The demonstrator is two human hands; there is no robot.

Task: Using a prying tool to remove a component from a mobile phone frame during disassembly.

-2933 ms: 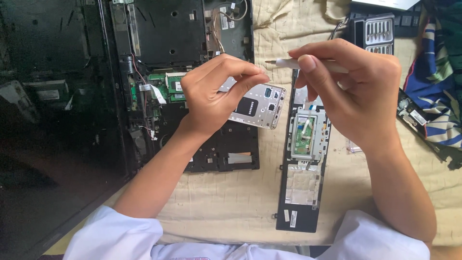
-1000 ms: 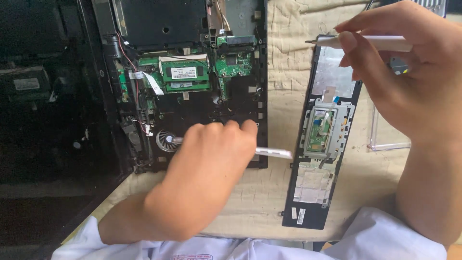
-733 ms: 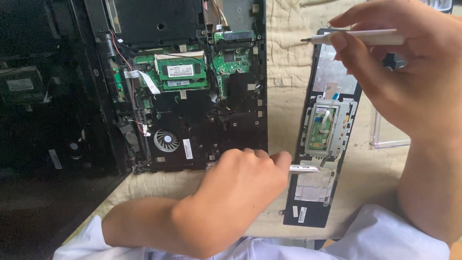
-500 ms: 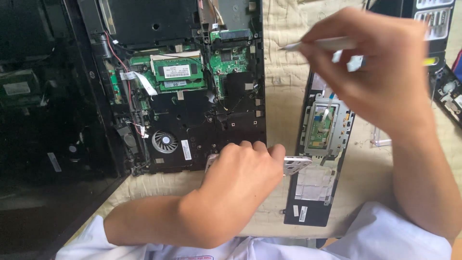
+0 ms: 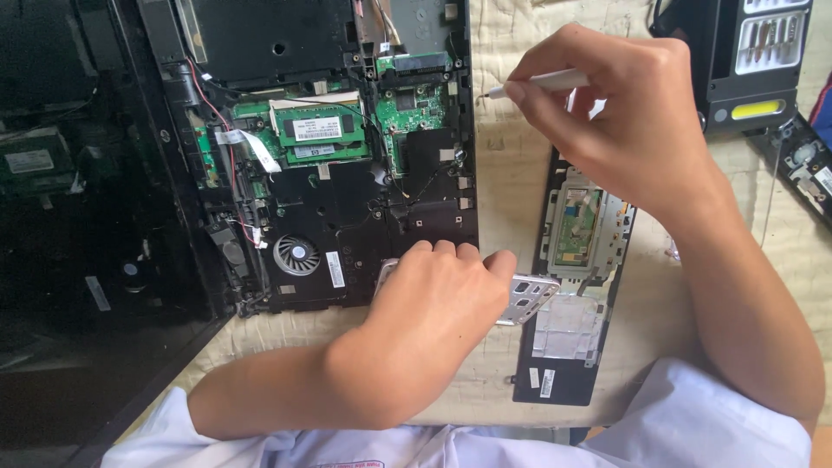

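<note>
My left hand (image 5: 438, 299) grips a flat silver metal bracket (image 5: 529, 295) low at the near edge of an opened laptop base (image 5: 347, 208), its end reaching toward a black palm-rest strip (image 5: 568, 347). That strip lies on the cloth with a touchpad board (image 5: 579, 227) showing. My right hand (image 5: 624, 117) hovers above the strip's top end, pinching a slim white screwdriver (image 5: 542, 82) whose tip points left toward the laptop's right edge.
The laptop shows green boards (image 5: 316, 134), a round fan (image 5: 295, 255) and loose wires. Its dark screen (image 5: 78, 260) lies flat at left. A black screwdriver kit case (image 5: 750, 61) stands at the top right. A beige quilted cloth (image 5: 503, 173) covers the surface.
My left hand brought the silver bracket down from in front of me to the laptop's near edge. My right hand with the screwdriver shifted left and lower over the palm-rest strip.
</note>
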